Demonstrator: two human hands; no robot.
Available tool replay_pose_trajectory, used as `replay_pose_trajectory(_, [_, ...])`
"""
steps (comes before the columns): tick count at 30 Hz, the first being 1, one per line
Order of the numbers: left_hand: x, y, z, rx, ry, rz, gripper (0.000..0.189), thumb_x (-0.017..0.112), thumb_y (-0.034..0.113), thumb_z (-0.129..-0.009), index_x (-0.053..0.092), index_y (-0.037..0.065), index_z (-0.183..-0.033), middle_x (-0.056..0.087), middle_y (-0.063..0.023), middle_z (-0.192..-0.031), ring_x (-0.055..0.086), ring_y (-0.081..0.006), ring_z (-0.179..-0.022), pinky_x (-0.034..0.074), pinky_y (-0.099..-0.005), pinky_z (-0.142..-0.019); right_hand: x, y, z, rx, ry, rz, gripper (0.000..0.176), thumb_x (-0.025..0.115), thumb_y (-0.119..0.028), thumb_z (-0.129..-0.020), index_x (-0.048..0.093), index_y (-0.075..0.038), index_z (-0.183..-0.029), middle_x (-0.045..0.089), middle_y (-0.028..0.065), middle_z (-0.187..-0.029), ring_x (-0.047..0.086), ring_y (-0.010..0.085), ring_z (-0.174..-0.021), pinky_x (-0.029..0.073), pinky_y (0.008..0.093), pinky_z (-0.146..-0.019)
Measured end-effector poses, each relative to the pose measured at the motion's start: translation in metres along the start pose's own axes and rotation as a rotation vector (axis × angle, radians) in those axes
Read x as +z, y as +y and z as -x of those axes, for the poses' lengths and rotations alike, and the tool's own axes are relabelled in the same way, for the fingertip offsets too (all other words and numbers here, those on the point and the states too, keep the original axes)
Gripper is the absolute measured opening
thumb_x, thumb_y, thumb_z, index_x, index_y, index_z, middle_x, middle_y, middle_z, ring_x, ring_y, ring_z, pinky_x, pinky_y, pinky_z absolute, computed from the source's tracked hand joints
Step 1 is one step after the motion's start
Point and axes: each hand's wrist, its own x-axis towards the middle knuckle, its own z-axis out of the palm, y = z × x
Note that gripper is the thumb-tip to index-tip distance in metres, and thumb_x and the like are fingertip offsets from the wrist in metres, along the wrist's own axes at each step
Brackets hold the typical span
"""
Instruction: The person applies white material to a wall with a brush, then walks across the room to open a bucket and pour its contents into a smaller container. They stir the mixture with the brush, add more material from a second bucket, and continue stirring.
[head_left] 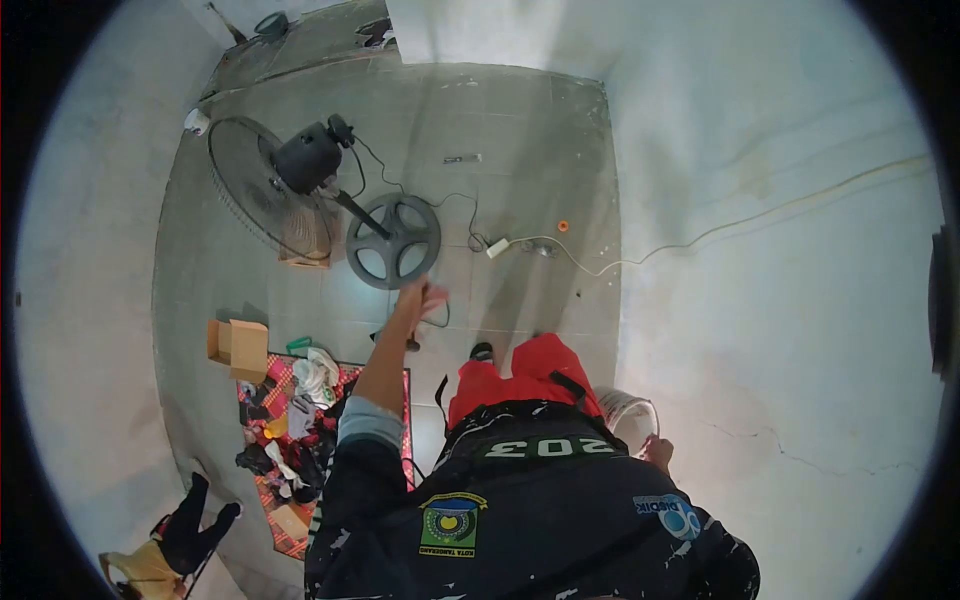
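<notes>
My left arm reaches forward, and my left hand [426, 298] appears just beside the round base of a black standing fan [309, 158]. Motion smears its fingers. A dark cable curves along the floor near this hand. Low at my right side, my right hand [657, 453] is closed on the rim of a whitish bucket [630, 415]. The bucket hangs next to my red trousers [530, 365], partly hidden by my dark shirt.
A red patterned mat [290, 540] with heaped clothes and bags lies left, beside an open cardboard box [238, 347]. A white extension socket [498, 247] trails its cable to the right wall. An orange roll [563, 226] lies nearby. Another person [150, 570] is lower left.
</notes>
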Motion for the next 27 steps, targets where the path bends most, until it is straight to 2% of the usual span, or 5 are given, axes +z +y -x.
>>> replay_pose_trajectory(8, [0.123,0.142,-0.069,0.137,-0.387,0.117,0.025,0.05,0.036,-0.094,0.055,0.012,-0.093,0.066,-0.0113,-0.105,0.063,-0.0274,-0.105,0.043,-0.0441,-0.098,0.08,-0.099,-0.059,-0.028,-0.053,-0.069,0.022,0.062,-0.018,-0.089,0.057,0.0,-0.078,0.057,0.0072,-0.061,0.057,0.0174,-0.05,0.046,0.0349,-0.04])
replay_pose_trajectory(10, [0.1,0.112,-0.092,0.038,-0.171,0.073,0.018,0.056,0.03,-0.091,0.057,0.012,-0.09,0.066,-0.0095,-0.099,0.064,-0.0254,-0.1,0.045,-0.0431,-0.096,0.091,-0.099,-0.095,-0.682,-0.3,0.482,0.016,0.059,-0.017,-0.091,0.062,-0.001,-0.088,0.061,0.0074,-0.067,0.059,0.0183,-0.053,0.047,0.0351,-0.043])
replay_pose_trajectory(13, [0.035,0.05,-0.11,-0.08,0.06,-0.006,0.014,0.055,0.022,-0.086,0.054,0.01,-0.079,0.058,-0.0076,-0.068,0.063,-0.0207,-0.062,0.048,-0.0302,-0.053,0.136,-0.161,-0.104,-0.157,-0.417,0.268,0.033,0.057,-0.018,-0.09,0.06,-0.006,-0.121,0.064,0.0105,-0.078,0.063,0.0249,-0.064,0.05,0.039,-0.055])
replay_pose_trajectory(18, [0.015,0.059,-0.06,-0.259,0.487,-0.025,0.038,0.049,0.04,-0.097,0.047,0.009,-0.075,0.053,-0.0042,-0.068,0.071,-0.0296,-0.087,0.051,-0.0416,-0.066,0.227,-0.035,-0.268,-0.539,-0.477,0.001,0.056,0.056,-0.043,-0.092,0.056,0.002,-0.126,0.07,0.0153,-0.104,0.068,0.0306,-0.09,0.055,0.0408,-0.083])
replay_pose_trajectory(27, [0.036,0.113,-0.128,-0.266,0.451,0.362,0.036,0.05,0.043,-0.096,0.051,0.013,-0.077,0.055,-0.0019,-0.071,0.069,-0.0263,-0.084,0.05,-0.0428,-0.072,0.218,-0.382,-0.228,-0.068,-0.694,0.298,0.04,0.057,-0.036,-0.093,0.058,-0.001,-0.112,0.064,0.0113,-0.09,0.063,0.0257,-0.075,0.051,0.038,-0.067])
